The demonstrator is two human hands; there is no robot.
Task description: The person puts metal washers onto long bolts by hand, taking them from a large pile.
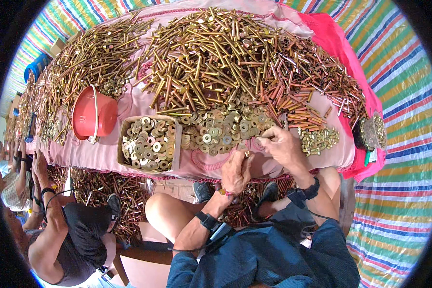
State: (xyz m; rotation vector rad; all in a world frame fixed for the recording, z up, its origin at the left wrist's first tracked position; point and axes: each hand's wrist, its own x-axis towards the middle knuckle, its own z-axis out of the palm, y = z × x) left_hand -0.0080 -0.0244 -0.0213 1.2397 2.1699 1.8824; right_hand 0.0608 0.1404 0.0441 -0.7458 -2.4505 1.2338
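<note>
Over the near edge of the pink cloth, my left hand (236,170) is closed around a small brass-coloured metal piece (247,153); only its end shows above the fingers. My right hand (284,149) is just to the right and slightly farther off, thumb and fingertips pinched together; what they hold is too small to make out. Beyond both hands lies a heap of flat washers (228,126). Small brass-coloured nuts (319,140) lie in a pile right of my right hand. A cardboard box (176,144) full of washers stands left of my left hand.
Long bolts (201,62) are heaped across the table's far side, with copper-coloured sleeves (293,103) at the right. A red bucket (95,115) stands left of the box. A clear container (373,132) of small parts is at the right end. Another person (57,230) works at the left.
</note>
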